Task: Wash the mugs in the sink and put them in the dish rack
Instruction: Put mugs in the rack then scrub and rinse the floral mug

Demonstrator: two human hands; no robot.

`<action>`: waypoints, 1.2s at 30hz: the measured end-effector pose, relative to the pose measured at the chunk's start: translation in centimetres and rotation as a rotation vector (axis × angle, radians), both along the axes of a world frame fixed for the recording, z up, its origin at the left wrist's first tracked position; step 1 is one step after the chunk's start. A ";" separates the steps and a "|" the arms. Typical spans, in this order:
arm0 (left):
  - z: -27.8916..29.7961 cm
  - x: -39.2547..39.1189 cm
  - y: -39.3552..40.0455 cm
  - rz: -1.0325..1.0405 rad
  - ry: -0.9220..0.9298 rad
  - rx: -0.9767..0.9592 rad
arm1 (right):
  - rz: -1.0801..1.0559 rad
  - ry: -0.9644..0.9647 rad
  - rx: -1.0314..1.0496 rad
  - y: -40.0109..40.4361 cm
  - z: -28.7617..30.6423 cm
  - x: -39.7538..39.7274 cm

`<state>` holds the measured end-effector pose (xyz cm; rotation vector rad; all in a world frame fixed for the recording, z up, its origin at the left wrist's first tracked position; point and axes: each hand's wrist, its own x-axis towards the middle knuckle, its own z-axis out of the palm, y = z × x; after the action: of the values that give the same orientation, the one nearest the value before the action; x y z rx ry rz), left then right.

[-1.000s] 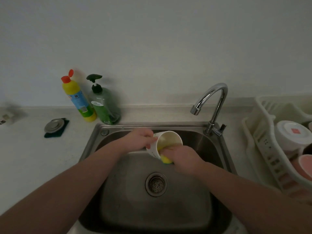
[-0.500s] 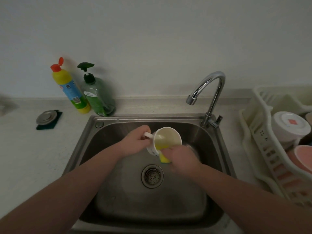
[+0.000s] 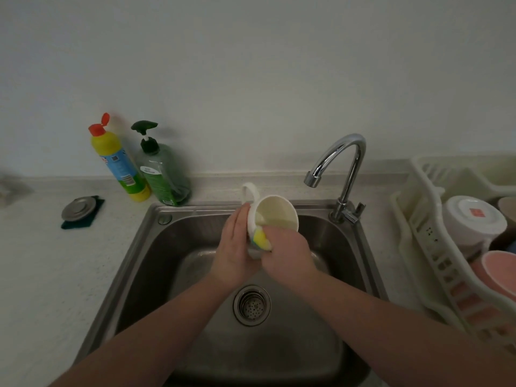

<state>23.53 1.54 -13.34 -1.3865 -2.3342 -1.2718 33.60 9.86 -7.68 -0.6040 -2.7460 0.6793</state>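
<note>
one white mug (image 3: 275, 212) is held above the steel sink (image 3: 145, 247), tipped so its mouth faces up and toward the camera, its handle sticking up at the far left of it. the left hand (image 3: 234, 247) cups the mug's outer wall from the left, palm flat against it, fingers pointing up toward the handle. the right hand (image 3: 284, 252) is closed around a yellow sponge (image 3: 262, 238) and presses it against the mug's near rim and side. the two hands sit close together with the mug between them.

below them lies the round drain strainer (image 3: 252, 305) in the sink floor. the chrome faucet (image 3: 342, 169) stands at the back right corner, its spout curving over to the right of the mug; i see no stream from it. on the counter left of the sink stand a yellow bottle (image 3: 120, 163) with a red flip cap and, just beside it, a green pump bottle (image 3: 164, 174). farther left a metal sink plug (image 3: 78, 209) rests on a dark pad (image 3: 95, 219). at the right edge a white dish rack (image 3: 424, 247) holds an upturned white bowl (image 3: 472, 219) and a pink dish (image 3: 499, 272).
</note>
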 end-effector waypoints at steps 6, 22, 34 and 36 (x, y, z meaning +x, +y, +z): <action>1.0 -1.0 1.1 0.029 0.087 0.091 | 0.150 0.068 -0.133 0.8 1.6 0.0; 1.2 -3.9 1.3 -0.277 0.413 -0.045 | 0.240 -0.133 -0.314 2.7 0.4 0.6; 2.0 -3.8 1.3 -0.282 0.460 -0.051 | 0.416 -0.400 0.143 4.4 0.0 0.7; 2.1 -3.7 1.4 -0.288 0.456 -0.062 | 0.295 -0.300 -0.112 3.7 0.3 0.4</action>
<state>19.84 2.98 -11.22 -1.8540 -1.9305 -0.8237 33.96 13.54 -7.37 -0.3477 -3.1324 0.8762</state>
